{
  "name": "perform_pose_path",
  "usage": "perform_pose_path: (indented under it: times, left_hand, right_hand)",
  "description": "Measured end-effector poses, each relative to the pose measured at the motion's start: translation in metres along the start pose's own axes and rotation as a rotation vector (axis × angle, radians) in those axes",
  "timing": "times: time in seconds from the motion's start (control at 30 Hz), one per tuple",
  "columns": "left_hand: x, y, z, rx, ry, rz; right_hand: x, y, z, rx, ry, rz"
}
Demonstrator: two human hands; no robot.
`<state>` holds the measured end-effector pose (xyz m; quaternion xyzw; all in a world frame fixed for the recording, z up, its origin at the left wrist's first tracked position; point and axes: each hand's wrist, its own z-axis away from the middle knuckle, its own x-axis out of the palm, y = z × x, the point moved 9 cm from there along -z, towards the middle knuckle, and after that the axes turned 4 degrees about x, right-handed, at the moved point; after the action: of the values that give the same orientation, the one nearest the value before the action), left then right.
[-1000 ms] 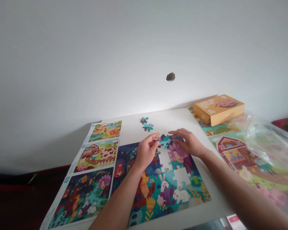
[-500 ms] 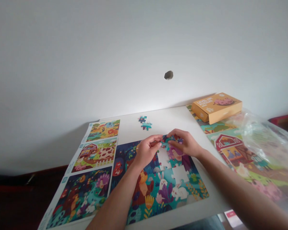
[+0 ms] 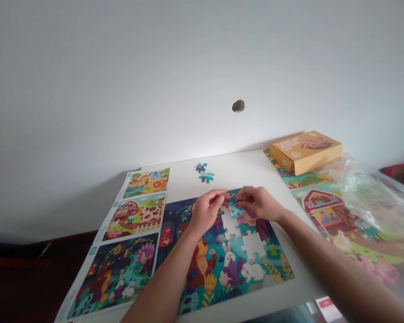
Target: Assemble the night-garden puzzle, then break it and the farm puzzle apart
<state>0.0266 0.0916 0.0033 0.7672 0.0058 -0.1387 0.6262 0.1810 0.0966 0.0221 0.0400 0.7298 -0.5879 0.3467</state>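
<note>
A jigsaw puzzle (image 3: 205, 264) of a night forest with rabbits and a bear lies mostly assembled on a white table, with gaps at its upper middle and right of centre. At the upper gap, my right hand (image 3: 261, 204) pinches a teal and dark puzzle piece (image 3: 234, 210) between thumb and fingers. My left hand (image 3: 207, 208) is closed beside it, fingertips near the piece's left side; whether it grips anything is hidden. Beyond the hands lie two loose puzzle pieces, one dark blue (image 3: 201, 167) and one teal (image 3: 207, 176).
Left of the puzzle is a picture sheet (image 3: 121, 237) with three scenes. An orange puzzle box (image 3: 306, 152) stands at the back right, on a farm picture (image 3: 340, 220). A clear plastic bag (image 3: 377, 193) covers part of that picture. A wall (image 3: 155, 89) with a hole rises behind.
My right hand has shifted slightly down over the upper gap, and the teal part of the piece shows lower there. My left hand stays nearly in place.
</note>
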Motion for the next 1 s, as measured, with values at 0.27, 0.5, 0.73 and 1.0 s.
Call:
perform_pose_path:
  times: [0.27,0.5,0.73,1.0]
  left_hand:
    - [-0.018,0.002,-0.003,0.020,0.160,-0.024]
    - [-0.017,0.006,-0.001,0.087,0.145,-0.259]
    - [0.001,0.012,0.001,0.144,-0.021,-0.351]
    - [0.002,0.007,0.002,0.093,-0.059,-0.274]
  right_hand:
    - [0.008,0.009,-0.001,0.047,-0.014,-0.026]
    - [0.003,0.006,0.001,0.061,0.005,-0.143]
    - [0.028,0.010,0.007,0.188,-0.184,-0.455]
    - [0.011,-0.001,0.003,0.037,-0.053,-0.277]
